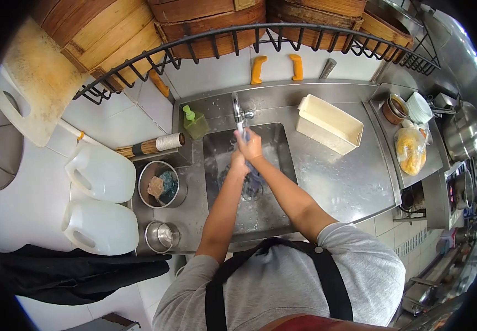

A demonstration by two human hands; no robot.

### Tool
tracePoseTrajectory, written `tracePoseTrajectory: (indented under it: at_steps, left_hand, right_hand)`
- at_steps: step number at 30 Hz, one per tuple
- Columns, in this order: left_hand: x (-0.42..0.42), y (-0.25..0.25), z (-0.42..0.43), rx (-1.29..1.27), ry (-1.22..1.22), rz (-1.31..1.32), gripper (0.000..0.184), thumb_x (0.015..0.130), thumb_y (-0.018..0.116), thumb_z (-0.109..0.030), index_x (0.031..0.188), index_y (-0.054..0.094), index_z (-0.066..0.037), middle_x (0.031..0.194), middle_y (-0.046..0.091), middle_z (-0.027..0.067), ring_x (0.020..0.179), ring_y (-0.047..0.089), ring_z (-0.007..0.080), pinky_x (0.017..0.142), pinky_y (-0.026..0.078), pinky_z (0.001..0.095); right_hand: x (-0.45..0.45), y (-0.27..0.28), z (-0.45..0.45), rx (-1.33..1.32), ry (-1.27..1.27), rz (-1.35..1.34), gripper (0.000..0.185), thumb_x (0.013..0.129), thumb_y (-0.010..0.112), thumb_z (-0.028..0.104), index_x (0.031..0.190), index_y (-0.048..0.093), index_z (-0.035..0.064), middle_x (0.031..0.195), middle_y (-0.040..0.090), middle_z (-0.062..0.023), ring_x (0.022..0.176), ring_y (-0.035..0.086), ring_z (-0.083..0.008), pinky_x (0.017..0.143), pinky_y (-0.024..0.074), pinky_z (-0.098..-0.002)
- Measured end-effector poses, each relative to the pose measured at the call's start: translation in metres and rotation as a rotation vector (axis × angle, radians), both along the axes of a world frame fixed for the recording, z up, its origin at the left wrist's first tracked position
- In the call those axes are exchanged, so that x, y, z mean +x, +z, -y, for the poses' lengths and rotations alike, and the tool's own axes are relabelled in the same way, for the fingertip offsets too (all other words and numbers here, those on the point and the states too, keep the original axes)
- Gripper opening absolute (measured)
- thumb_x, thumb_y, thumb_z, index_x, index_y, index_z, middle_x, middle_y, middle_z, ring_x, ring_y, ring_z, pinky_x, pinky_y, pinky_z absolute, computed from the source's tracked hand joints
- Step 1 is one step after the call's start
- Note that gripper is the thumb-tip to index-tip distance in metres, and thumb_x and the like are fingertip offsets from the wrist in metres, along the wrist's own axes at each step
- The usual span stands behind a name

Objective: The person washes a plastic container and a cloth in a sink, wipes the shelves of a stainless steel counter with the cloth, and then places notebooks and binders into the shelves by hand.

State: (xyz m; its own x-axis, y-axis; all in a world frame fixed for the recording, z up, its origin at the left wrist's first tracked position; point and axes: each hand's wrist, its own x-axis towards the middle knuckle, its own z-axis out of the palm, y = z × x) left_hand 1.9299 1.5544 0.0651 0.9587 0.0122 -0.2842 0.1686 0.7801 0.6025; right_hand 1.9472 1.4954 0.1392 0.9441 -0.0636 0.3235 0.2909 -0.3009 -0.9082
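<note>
Both my hands are together in the stream under the chrome tap [237, 109], over the steel sink [212, 144]. My right hand [251, 145] is closed, on top and nearer the spout. Just below it, touching it, my left hand [239, 160] has its fingers curled in. Something bluish-grey and wet [254, 181] shows around and below the hands, but water and fingers blur it. I cannot make out what it is. Splashes and droplets cover the sink floor.
A green soap bottle [196, 123] and a steel pot [162, 185] with scouring pads stand left, beside a steel cup [160, 236] and white plastic jugs [99, 172]. A cream bin [330, 124] lies right. Above runs a black rack [238, 34] with wooden steamers.
</note>
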Motion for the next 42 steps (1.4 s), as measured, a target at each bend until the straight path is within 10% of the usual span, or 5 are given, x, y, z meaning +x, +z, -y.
tracePoseTrajectory:
  at_steps: [10,14,22,36,42]
  left_hand:
    - [-0.007,0.055,0.004,0.274,-0.025,-0.397,0.042,0.083,0.046,-0.051,0.105,0.053,-0.016,0.082,0.056,0.0004,0.083,0.055,0.0151,0.068,0.045,0.0307]
    - [0.029,-0.017,-0.01,-0.64,-0.231,0.534,0.052,0.078,0.042,-0.064,0.093,0.054,-0.016,0.076,0.055,0.0,0.065,0.054,0.0152,0.058,0.045,0.0291]
    - [0.006,0.056,-0.036,1.097,0.216,0.13,0.049,0.088,0.043,-0.047,0.061,0.051,-0.007,0.06,0.046,-0.001,0.054,0.042,0.0093,0.048,0.032,0.0266]
    - [-0.004,-0.009,0.011,-0.7,0.113,0.809,0.036,0.088,0.04,-0.048,0.095,0.053,-0.015,0.09,0.055,-0.0023,0.082,0.054,0.0134,0.072,0.046,0.0327]
    - [-0.041,0.061,-0.006,0.077,-0.513,-0.119,0.046,0.088,0.044,-0.041,0.12,0.044,-0.008,0.11,0.056,0.0061,0.097,0.055,0.0191,0.087,0.042,0.0329]
  right_hand:
    - [0.021,-0.022,-0.011,0.007,-0.001,0.17,0.042,0.077,0.058,0.042,0.088,0.061,0.0016,0.079,0.059,-0.0246,0.078,0.058,-0.0387,0.07,0.0448,-0.0429]
    - [-0.016,0.042,-0.011,-0.302,0.178,-0.355,0.034,0.073,0.062,0.041,0.095,0.066,0.0147,0.103,0.061,-0.0108,0.105,0.052,-0.0294,0.089,0.0395,-0.0414]
    - [0.02,0.01,0.028,-0.327,0.55,-0.24,0.043,0.078,0.054,0.046,0.089,0.064,0.0057,0.08,0.06,-0.0219,0.079,0.059,-0.0385,0.073,0.045,-0.0405]
    - [-0.034,0.041,0.007,-0.276,0.32,0.402,0.033,0.081,0.056,0.032,0.08,0.059,-0.0005,0.078,0.059,-0.0212,0.071,0.057,-0.0394,0.065,0.0471,-0.042]
    - [0.028,-0.006,0.021,-0.339,-0.038,-0.061,0.035,0.088,0.044,0.038,0.092,0.061,0.0074,0.076,0.061,-0.0218,0.067,0.06,-0.0355,0.059,0.0477,-0.0412]
